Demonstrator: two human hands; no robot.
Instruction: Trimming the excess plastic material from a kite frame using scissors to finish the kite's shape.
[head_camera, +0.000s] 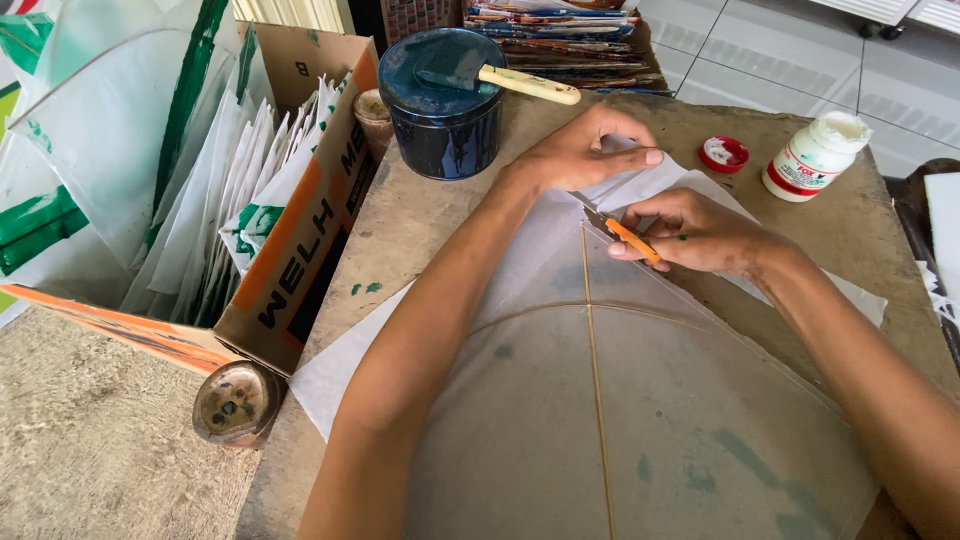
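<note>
Pressing kite paper (640, 400): left hand (585, 150) | right hand (700, 235) gripping orange cutter (632, 240)

Small craft workshop, likely kite-making. Worn, paint-stained worktable (420, 215) fills centre. At 10 o'clock, cardboard box (300, 240) packed with white-and-green paper sheets (235, 175). At 12 o'clock, dark blue tin (440, 125) with foam brush (500, 78) across top; behind it, stack of coloured paper (555, 35). At 2 o'clock, open white glue bottle (815, 155) beside red cap (723, 153). Tiled floor (790, 55) beyond.
</note>
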